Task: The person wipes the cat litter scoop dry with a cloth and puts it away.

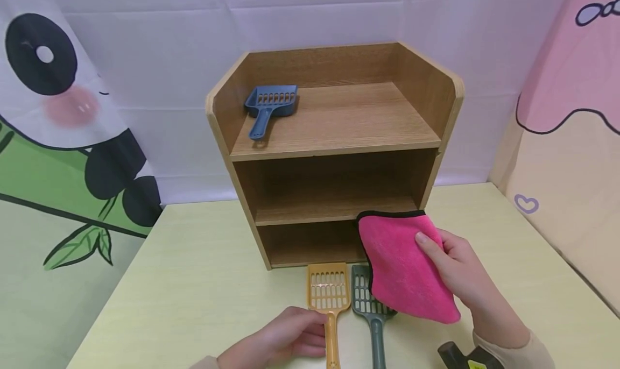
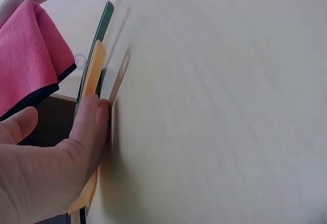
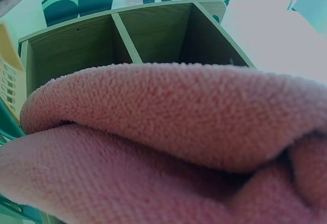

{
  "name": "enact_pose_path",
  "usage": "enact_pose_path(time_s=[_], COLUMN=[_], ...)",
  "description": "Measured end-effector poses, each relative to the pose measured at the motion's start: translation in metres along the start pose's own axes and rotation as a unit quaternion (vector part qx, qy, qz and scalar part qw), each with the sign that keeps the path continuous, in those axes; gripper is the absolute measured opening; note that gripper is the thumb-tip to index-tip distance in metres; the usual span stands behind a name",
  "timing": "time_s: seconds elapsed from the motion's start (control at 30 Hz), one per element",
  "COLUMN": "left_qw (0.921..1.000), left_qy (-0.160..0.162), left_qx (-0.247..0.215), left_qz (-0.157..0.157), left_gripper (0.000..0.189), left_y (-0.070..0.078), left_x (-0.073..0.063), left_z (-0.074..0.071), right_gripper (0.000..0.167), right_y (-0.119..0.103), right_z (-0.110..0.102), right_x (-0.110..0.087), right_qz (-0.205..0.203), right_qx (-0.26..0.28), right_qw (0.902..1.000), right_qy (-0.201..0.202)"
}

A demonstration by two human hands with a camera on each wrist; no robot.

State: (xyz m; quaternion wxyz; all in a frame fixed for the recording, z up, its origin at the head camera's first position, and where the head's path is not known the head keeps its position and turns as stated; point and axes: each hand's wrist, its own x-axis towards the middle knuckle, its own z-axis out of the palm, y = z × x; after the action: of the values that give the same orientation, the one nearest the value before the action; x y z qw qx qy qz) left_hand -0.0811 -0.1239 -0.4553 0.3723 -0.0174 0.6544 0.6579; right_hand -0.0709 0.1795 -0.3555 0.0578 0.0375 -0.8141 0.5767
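Scoop of orange-yellow plastic [image 1: 329,309], slotted, is seen low on the desk [image 1: 203,261], set directly in front of a wooden shelf unit [image 1: 349,113]. Its long axis is run front to back: the pan is pointed at the unit, the handle towards the person. By the left hand [image 1: 288,334] it is approached from its left side, so the handle lies just to the right of those fingers [image 2: 84,122], across their reach. The fingertips are laid at the handle near the neck; in the left wrist view the thumb [image 2: 20,124] is held apart from them, and no closed pinch is shown.

It is on this crosswise meeting of fingers and handle that the coming move is judged to turn, the left hand being the nearer. Just beside, on the right, a grey-green scoop [image 1: 377,323] is placed roughly parallel, its pan partly covered in the head view by a pink cloth [image 1: 404,267] with black edging. The cloth is pinched by the right hand [image 1: 460,267], thumb uppermost, and is held raised, farther right than both scoops. On the unit's top level, at the left, a blue scoop [image 1: 265,112] is set.
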Motion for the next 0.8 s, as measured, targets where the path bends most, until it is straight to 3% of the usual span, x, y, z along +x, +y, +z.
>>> enact_pose_path(time_s=[0.1, 0.2, 0.37, 0.57, 0.7, 0.8], left_qw=[0.9996, 0.9996, 0.9978, 0.9863, 0.9684, 0.9456], left_qy=[-0.002, 0.009, 0.032, 0.048, 0.077, 0.096], left_qx=[-0.027, -0.026, 0.042, 0.133, 0.213, 0.288], left_qz=[-0.002, 0.005, 0.040, 0.085, 0.105, 0.116], left_gripper=[0.031, 0.027, 0.017, 0.020, 0.019, 0.017], left_y=[-0.003, -0.004, -0.003, -0.001, 0.002, 0.005], left_x=[0.002, 0.002, -0.003, -0.011, -0.016, -0.020], left_z=[0.005, 0.005, -0.005, -0.020, -0.026, -0.031], right_gripper=[0.033, 0.033, 0.033, 0.033, 0.034, 0.034], right_y=[0.000, 0.000, 0.000, 0.000, 0.000, 0.001], right_z=[0.000, 0.001, 0.000, -0.001, 0.000, 0.000], right_x=[0.000, 0.001, 0.002, 0.001, 0.000, 0.000], right_qz=[-0.005, -0.008, -0.006, 0.001, -0.001, -0.002], right_qx=[-0.002, -0.001, -0.003, -0.005, -0.005, -0.006], right_qw=[1.0000, 1.0000, 1.0000, 1.0000, 1.0000, 1.0000], right_qy=[-0.003, -0.004, -0.003, -0.006, -0.004, 0.000])
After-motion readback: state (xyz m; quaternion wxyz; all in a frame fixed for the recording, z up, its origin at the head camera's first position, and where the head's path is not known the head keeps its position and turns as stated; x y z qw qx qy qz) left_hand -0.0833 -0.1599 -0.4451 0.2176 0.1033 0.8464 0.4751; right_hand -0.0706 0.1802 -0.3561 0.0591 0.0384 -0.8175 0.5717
